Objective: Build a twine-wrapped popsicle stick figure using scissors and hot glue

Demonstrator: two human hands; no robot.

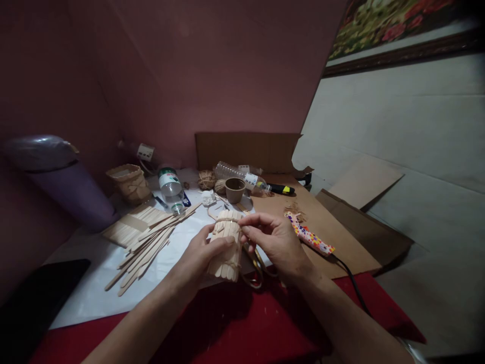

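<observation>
My left hand [204, 250] is closed around a small cylinder of wooden craft sticks [223, 263], its thumb lying across the front. Twine [227, 220] circles the sticks near the top, and a second band runs round lower down. At the cylinder's upper right edge, my right hand [275, 242] is pinched, thumb against index finger, on the upper twine; what lies between the fingertips is mostly hidden. Just under that hand rest scissors [255, 275] with looped handles, partly covered.
Loose craft sticks [147, 247] are spread on white paper at left. Behind stand a stick-covered pot [131, 183], a water bottle [170, 184], a brown cup [235, 189] and twine balls [206, 179]. A glue gun [308, 233] with a cord lies on cardboard at right, near a black-yellow cutter [281, 189].
</observation>
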